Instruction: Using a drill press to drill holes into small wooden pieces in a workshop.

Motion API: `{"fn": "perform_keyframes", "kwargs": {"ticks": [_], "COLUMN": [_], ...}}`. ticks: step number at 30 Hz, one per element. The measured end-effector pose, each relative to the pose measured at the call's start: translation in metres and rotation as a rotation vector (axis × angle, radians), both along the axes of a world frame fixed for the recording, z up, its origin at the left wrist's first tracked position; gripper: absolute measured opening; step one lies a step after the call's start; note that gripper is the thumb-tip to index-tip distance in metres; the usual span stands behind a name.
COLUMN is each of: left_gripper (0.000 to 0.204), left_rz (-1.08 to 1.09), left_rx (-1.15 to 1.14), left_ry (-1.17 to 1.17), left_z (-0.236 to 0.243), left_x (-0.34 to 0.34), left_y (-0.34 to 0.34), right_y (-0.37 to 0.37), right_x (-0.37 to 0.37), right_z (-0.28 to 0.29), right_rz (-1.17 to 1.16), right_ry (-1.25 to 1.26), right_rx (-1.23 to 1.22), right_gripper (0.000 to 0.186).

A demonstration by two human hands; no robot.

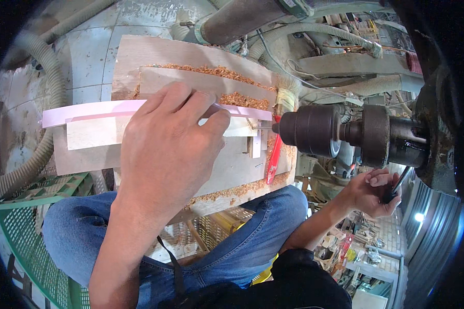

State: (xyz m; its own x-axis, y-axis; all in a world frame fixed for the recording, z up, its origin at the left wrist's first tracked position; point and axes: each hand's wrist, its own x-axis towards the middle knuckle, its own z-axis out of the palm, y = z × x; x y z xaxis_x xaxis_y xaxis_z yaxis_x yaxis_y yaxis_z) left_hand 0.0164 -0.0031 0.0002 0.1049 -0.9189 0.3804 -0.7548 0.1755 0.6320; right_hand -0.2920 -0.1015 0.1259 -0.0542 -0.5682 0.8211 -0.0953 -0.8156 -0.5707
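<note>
My left hand point(172, 134) is closed over a long, slightly curved, pinkish strip point(90, 112), its fingers over the far side and its thumb near the right end. The strip lies along a pale wooden block point(92, 134) on a board jig. To the right, a thin drill bit point(263, 127) sticks out of the dark chuck point(309, 130) of a drill press, close to the strip's right end; whether it touches is unclear. Lower right, my right hand point(374, 195) has its fingers curled round the dark knob of the drill's feed lever point(403, 177).
Reddish wood shavings point(247, 100) lie along the board's grooves point(185, 50). A flat red piece point(274, 162) rests near the chuck. Corrugated hoses point(51, 77) run at left and back. A green plastic crate point(36, 247) stands left of my legs; clutter fills the right.
</note>
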Motion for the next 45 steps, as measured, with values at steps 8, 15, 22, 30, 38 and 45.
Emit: {"fn": "perform_keyframes", "kwargs": {"ticks": [8, 15, 22, 30, 38, 45], "left_gripper": [0.033, 0.033, 0.034, 0.024, 0.034, 0.034], "left_rz": [0.001, 0.015, 0.004, 0.049, 0.002, 0.002], "left_rx": [-0.011, -0.025, -0.029, -0.096, 0.003, 0.008], "left_ry": [-0.003, -0.012, -0.008, 0.004, -0.012, -0.035], "left_z": [0.000, 0.001, 0.000, 0.001, 0.000, -0.001], "left_x": [0.001, 0.001, 0.002, 0.000, 0.001, 0.001], "left_y": [0.001, 0.001, 0.001, 0.000, 0.001, 0.002], "right_y": [-0.007, -0.006, -0.006, -0.009, -0.028, -0.038], "right_x": [-0.007, -0.011, -0.009, -0.020, -0.003, -0.013], "right_z": [-0.012, -0.019, -0.030, -0.040, -0.062, -0.080], "right_rz": [-0.052, -0.051, -0.048, -0.007, -0.188, -0.390], "right_ry": [-0.080, 0.002, -0.079, -0.139, 0.035, 0.300], "right_rx": [0.000, 0.023, 0.075, 0.154, 0.058, 0.101], "right_gripper": [0.046, 0.047, 0.043, 0.031, 0.054, 0.052]}}
